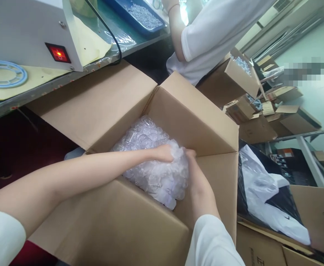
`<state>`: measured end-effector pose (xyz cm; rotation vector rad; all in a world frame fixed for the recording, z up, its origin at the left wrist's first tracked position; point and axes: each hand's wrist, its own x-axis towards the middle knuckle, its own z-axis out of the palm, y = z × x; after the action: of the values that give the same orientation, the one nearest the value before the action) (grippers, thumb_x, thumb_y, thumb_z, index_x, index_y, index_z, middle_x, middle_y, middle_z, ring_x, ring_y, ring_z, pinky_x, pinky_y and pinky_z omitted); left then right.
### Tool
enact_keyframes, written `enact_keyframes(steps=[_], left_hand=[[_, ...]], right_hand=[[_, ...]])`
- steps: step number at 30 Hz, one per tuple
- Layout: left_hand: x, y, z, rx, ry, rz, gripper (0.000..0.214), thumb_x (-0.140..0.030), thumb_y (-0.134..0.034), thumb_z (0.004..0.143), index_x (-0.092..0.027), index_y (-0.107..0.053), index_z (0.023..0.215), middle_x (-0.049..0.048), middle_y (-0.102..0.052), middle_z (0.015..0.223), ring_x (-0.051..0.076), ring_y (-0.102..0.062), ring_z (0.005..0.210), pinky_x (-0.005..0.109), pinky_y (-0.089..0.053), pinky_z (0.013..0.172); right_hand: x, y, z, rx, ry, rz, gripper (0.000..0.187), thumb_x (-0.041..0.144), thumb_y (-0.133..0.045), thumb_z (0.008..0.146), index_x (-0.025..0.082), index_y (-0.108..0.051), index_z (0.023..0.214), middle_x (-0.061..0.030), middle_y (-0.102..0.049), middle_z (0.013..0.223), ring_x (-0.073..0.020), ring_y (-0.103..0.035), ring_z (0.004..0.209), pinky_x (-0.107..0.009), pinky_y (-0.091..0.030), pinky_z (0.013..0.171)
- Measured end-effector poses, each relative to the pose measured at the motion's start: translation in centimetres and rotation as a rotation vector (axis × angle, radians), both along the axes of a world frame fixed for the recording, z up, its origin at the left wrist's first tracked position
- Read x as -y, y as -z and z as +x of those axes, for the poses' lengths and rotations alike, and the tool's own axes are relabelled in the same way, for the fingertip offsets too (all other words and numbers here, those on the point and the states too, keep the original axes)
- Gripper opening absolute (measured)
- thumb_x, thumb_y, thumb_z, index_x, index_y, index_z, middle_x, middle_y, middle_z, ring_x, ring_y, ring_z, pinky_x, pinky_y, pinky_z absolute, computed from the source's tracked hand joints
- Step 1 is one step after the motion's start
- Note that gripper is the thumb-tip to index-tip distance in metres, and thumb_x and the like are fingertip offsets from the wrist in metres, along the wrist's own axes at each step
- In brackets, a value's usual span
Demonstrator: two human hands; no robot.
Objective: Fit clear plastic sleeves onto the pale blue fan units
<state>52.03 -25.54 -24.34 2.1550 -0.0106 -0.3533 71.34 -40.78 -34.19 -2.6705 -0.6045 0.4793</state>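
Observation:
An open cardboard box [189, 114] stands in front of me with its flaps up. Inside lies a clear plastic bag full of small transparent parts [153, 166]. My left hand [162, 153] reaches into the box and presses on top of the bag, its fingers curled into the plastic. My right hand [196, 177] is down inside the box at the bag's right side, fingers gripping the plastic and mostly hidden by it.
A workbench at the upper left carries a white machine with a lit red switch [58, 53], a blue ring [3, 74] and a blue tray of small parts [144, 14]. Another person in a white shirt [206, 33] stands beyond. More cardboard boxes [231, 79] and plastic bags [261, 188] crowd the right.

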Motion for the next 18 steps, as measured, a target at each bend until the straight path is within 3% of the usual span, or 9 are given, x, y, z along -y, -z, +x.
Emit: enact_keyframes(steps=[3, 7, 11, 14, 18], left_hand=[[-0.5, 0.8, 0.4, -0.01, -0.055, 0.069, 0.014, -0.016, -0.058, 0.078, -0.012, -0.066, 0.088, 0.0105, -0.069, 0.095, 0.024, -0.064, 0.094, 0.034, -0.049, 0.084], [-1.1, 1.6, 1.0, -0.01, -0.147, 0.135, 0.029, -0.028, -0.063, 0.075, -0.013, -0.065, 0.1, 0.0131, -0.069, 0.1, 0.027, -0.064, 0.097, 0.035, -0.049, 0.081], [-1.0, 0.9, 1.9, 0.018, -0.195, 0.161, 0.037, -0.042, -0.069, 0.07, -0.015, -0.067, 0.095, 0.0127, -0.07, 0.099, 0.032, -0.063, 0.1, 0.034, -0.047, 0.082], [-0.4, 0.3, 2.1, -0.014, -0.219, 0.168, 0.027, -0.038, -0.068, 0.074, -0.013, -0.067, 0.082, 0.0134, -0.069, 0.093, 0.029, -0.064, 0.095, 0.036, -0.048, 0.081], [-0.3, -0.4, 1.8, -0.032, -0.236, 0.1, 0.022, -0.032, -0.058, 0.085, -0.012, -0.063, 0.091, 0.0081, -0.066, 0.098, 0.02, -0.062, 0.093, 0.038, -0.048, 0.084]], right_hand=[[0.5, -0.5, 0.2, -0.031, 0.003, 0.011, 0.023, 0.032, -0.056, 0.092, 0.018, -0.061, 0.108, -0.0072, -0.061, 0.114, -0.0189, -0.061, 0.099, -0.038, -0.052, 0.085], [0.8, -2.4, -1.2, -0.077, -0.088, 0.115, 0.022, 0.034, -0.056, 0.092, 0.016, -0.064, 0.099, -0.0059, -0.065, 0.106, -0.0183, -0.062, 0.097, -0.04, -0.05, 0.088], [0.6, -4.4, -4.0, -0.141, -0.18, 0.266, 0.022, 0.035, -0.059, 0.09, 0.015, -0.065, 0.082, -0.0025, -0.068, 0.088, -0.0153, -0.064, 0.085, -0.037, -0.05, 0.085], [0.1, -5.0, -5.4, -0.189, -0.203, 0.363, 0.021, 0.032, -0.065, 0.085, 0.013, -0.066, 0.076, 0.0008, -0.067, 0.076, -0.0148, -0.064, 0.077, -0.033, -0.052, 0.078], [-0.2, -4.4, -4.3, -0.231, -0.12, 0.433, 0.022, 0.034, -0.06, 0.089, 0.012, -0.065, 0.091, -0.0018, -0.067, 0.085, -0.0137, -0.064, 0.075, -0.032, -0.054, 0.072]])
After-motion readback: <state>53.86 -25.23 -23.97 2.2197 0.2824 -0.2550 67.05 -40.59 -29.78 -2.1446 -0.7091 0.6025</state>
